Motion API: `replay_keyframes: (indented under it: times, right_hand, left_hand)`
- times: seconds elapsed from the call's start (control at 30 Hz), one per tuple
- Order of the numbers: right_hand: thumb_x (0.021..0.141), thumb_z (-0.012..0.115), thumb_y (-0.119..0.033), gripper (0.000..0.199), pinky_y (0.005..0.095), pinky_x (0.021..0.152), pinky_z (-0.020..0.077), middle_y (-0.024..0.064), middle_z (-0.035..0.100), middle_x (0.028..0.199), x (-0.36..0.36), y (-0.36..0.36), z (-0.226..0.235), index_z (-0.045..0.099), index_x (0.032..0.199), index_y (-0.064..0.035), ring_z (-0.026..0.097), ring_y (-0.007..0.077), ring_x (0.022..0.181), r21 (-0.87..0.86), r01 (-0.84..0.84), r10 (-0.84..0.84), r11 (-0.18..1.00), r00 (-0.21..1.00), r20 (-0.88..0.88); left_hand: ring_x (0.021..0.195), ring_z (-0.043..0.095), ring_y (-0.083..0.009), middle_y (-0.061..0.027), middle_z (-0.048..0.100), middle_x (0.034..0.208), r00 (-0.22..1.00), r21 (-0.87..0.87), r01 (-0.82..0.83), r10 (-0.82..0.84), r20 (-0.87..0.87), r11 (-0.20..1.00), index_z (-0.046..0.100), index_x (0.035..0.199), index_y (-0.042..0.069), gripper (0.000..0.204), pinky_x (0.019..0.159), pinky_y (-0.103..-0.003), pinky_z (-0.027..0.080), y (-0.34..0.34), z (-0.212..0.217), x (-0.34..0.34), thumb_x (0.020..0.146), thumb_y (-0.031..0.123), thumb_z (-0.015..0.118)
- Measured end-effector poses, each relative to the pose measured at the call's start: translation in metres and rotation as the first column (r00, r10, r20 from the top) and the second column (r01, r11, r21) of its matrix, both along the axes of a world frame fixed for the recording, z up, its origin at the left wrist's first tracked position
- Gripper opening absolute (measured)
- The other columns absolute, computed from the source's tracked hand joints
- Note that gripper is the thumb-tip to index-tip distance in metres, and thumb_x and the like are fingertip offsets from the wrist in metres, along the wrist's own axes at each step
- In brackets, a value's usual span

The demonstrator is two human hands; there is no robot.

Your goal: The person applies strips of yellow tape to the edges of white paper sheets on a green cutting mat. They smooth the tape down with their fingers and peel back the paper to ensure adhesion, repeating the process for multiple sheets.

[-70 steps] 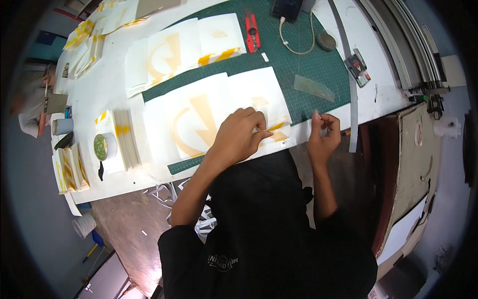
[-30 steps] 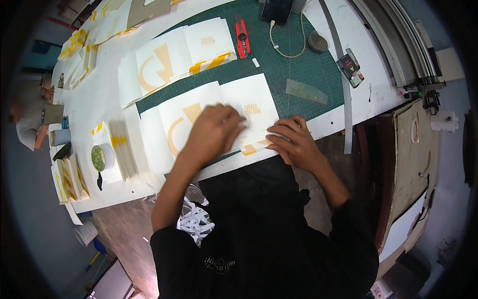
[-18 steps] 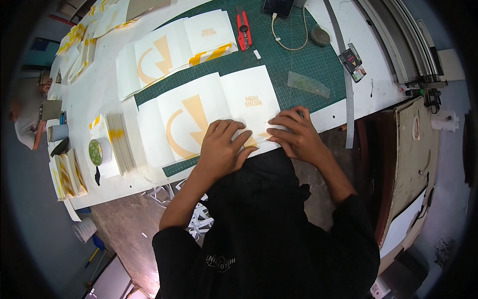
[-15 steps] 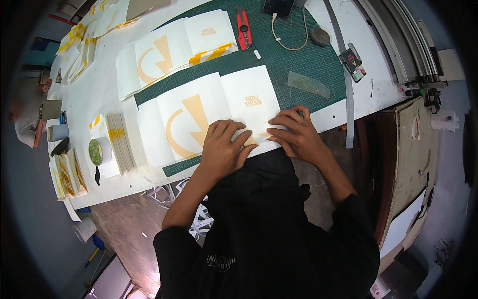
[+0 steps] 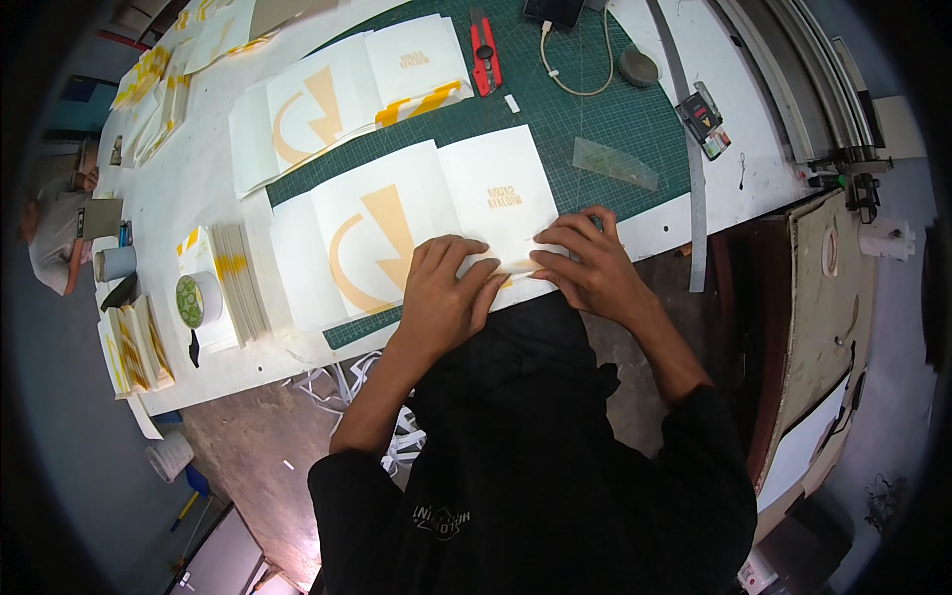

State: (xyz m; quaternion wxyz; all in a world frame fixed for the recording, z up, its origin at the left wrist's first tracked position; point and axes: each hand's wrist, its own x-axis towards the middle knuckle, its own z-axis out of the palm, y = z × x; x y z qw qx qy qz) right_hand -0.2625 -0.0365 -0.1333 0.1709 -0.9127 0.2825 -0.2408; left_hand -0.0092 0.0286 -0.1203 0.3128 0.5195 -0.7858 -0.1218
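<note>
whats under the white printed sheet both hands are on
The green cutting mat shows past the far edge of the white printed sheet and at its near edge, left of the left hand. Anything under the sheet's middle is covered.

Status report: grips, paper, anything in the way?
Left grip, right grip on near edge of front paper. Lies open, print showing. Red cutter beyond, clear.

Smooth matt paper sheet (image 5: 436, 203), matt plastic-looking cutting mat (image 5: 620, 117), dull metal-looking strip (image 5: 697, 233), matt cloth shirt (image 5: 535, 456)
</note>
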Motion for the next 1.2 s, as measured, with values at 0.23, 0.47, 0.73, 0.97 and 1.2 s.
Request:
replay_keyframes:
  times: [0.23,0.47,0.73,0.97,1.2]
  right_hand:
    - [0.085,0.086,-0.014,0.026,0.0568,0.107,0.0392,0.0053,0.07,0.12,0.0,-0.001,0.0,0.076,0.109,-0.0115,0.061,0.0256,0.122,-0.01,-0.003,0.003,1.0,1.0,-0.007]
    - [0.084,0.087,-0.016,0.026,0.0563,0.105,0.0388,0.0058,0.07,0.119,0.005,0.002,0.004,0.075,0.107,-0.0113,0.061,0.0262,0.12,-0.007,0.026,-0.026,1.0,0.999,0.03]
    - [0.086,0.086,-0.018,0.021,0.0548,0.101,0.0387,0.0066,0.064,0.104,0.013,0.005,-0.004,0.071,0.099,-0.0106,0.06,0.0259,0.109,-0.059,0.034,-0.032,0.998,0.999,0.028]
    - [0.092,0.079,-0.016,0.014,0.0525,0.099,0.0393,0.0085,0.064,0.099,0.023,0.0,-0.003,0.07,0.098,-0.0071,0.06,0.0287,0.102,0.018,0.04,-0.04,0.999,0.999,0.008]
    - [0.092,0.079,-0.013,0.013,0.0473,0.094,0.0398,0.0106,0.066,0.095,0.035,-0.006,0.005,0.07,0.096,-0.0047,0.061,0.0296,0.098,0.189,0.132,-0.131,0.973,0.991,-0.019]
  left_hand:
    - [0.112,0.063,-0.0343,-0.012,0.069,0.115,1.0,0.039,0.001,0.0,-0.021,0.999,0.077,0.103,0.005,0.022,0.098,-0.046,0.049,0.002,0.005,-0.001,0.083,0.011,0.085]
    - [0.109,0.064,-0.0314,-0.0097,0.069,0.112,1.0,-0.002,-0.018,0.018,0.004,1.0,0.076,0.099,0.005,0.017,0.097,-0.045,0.05,0.002,0.0,-0.001,0.086,0.014,0.082]
    - [0.105,0.066,-0.0356,-0.013,0.067,0.108,0.998,-0.03,-0.055,0.054,-0.029,0.998,0.076,0.099,0.005,0.018,0.105,-0.049,0.053,0.006,-0.009,-0.004,0.084,0.01,0.085]
    - [0.108,0.067,-0.0379,-0.0149,0.066,0.11,0.993,0.029,-0.109,0.11,-0.03,0.994,0.073,0.118,0.004,0.034,0.109,-0.054,0.052,0.018,-0.017,-0.006,0.086,0.012,0.084]
    - [0.127,0.062,-0.0413,-0.0215,0.059,0.132,0.98,0.017,-0.196,0.195,0.028,0.981,0.067,0.138,0.003,0.054,0.113,-0.059,0.048,0.05,-0.023,-0.026,0.089,0.021,0.084]
